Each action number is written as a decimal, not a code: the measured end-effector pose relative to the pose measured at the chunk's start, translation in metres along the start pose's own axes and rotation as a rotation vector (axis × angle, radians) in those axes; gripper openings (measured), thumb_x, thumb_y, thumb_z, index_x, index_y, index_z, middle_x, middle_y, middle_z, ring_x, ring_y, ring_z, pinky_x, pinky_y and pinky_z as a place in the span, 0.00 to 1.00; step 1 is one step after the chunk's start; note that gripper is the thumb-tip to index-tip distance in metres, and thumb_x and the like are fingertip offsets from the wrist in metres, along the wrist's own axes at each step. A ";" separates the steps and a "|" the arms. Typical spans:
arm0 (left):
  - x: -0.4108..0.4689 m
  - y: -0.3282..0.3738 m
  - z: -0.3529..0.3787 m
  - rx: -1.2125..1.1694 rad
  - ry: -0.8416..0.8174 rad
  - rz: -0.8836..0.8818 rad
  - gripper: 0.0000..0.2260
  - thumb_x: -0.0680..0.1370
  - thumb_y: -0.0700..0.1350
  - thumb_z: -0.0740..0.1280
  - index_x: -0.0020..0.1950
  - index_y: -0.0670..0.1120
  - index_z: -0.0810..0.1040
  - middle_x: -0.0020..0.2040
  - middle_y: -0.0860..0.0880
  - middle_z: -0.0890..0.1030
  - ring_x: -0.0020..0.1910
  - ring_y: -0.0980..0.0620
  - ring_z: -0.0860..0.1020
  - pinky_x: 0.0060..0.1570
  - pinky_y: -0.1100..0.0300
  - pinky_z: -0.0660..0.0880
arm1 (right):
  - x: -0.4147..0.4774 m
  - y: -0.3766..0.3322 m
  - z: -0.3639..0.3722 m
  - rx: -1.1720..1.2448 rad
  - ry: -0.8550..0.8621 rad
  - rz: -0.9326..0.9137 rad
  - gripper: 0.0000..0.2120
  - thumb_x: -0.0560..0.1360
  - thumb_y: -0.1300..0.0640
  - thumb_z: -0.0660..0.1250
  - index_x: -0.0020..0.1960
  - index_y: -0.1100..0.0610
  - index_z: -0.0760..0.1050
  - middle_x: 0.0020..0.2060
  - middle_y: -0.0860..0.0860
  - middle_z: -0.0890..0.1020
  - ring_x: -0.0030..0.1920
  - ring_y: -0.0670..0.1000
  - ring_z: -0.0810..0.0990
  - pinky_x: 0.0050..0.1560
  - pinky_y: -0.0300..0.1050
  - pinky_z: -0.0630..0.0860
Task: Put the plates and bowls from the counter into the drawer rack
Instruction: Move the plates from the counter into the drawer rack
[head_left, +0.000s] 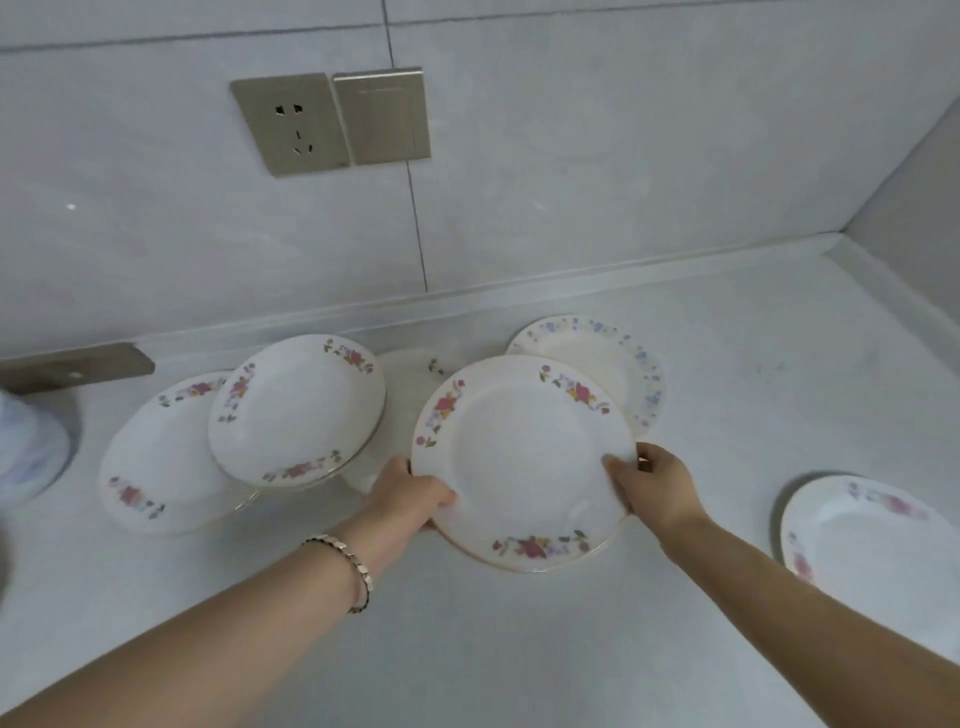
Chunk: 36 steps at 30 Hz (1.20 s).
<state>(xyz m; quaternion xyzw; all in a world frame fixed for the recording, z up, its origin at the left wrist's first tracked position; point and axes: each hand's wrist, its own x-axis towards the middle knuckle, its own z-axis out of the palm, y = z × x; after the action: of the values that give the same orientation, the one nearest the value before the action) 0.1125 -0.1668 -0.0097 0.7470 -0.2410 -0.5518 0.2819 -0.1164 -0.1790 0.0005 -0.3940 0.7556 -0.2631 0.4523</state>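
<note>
The round white china plate with pink rim flowers (519, 457) is over the pale counter (519, 649), your left hand (410, 493) and right hand (649, 488) pinching its opposite edges. Tilt it and it may slip, or clip the blue-flowered white plate (618, 358) just behind.

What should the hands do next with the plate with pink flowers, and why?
Probably lift the round white plate with pink flowers straight up, clear of the pale counter. The left hand and right hand grip its opposite rims, and its far edge overlaps the white plate with blue flowers, so sliding might knock that one.
</note>
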 end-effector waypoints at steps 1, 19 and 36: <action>-0.018 -0.011 -0.002 -0.012 0.004 0.019 0.18 0.70 0.30 0.68 0.58 0.37 0.72 0.58 0.38 0.79 0.54 0.40 0.78 0.41 0.53 0.78 | -0.016 0.007 -0.005 -0.001 -0.015 -0.017 0.08 0.76 0.59 0.64 0.54 0.60 0.76 0.45 0.56 0.80 0.50 0.59 0.79 0.58 0.57 0.77; -0.279 -0.291 -0.119 -0.111 0.139 -0.079 0.10 0.72 0.30 0.64 0.43 0.45 0.71 0.51 0.42 0.78 0.55 0.41 0.77 0.49 0.49 0.78 | -0.316 0.172 0.028 -0.165 -0.411 -0.040 0.06 0.75 0.61 0.64 0.52 0.59 0.70 0.49 0.57 0.79 0.52 0.58 0.79 0.51 0.55 0.80; -0.183 -0.468 -0.316 0.159 0.167 -0.380 0.16 0.74 0.31 0.63 0.61 0.39 0.72 0.55 0.42 0.78 0.51 0.45 0.77 0.46 0.54 0.79 | -0.401 0.260 0.301 -0.250 -0.452 0.359 0.17 0.75 0.63 0.63 0.62 0.66 0.68 0.49 0.59 0.75 0.49 0.60 0.76 0.54 0.59 0.78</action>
<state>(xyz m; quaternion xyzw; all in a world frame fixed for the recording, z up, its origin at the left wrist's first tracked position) 0.3888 0.3446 -0.1316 0.8420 -0.1144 -0.5104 0.1319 0.1713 0.2859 -0.1404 -0.3552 0.7199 0.0100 0.5962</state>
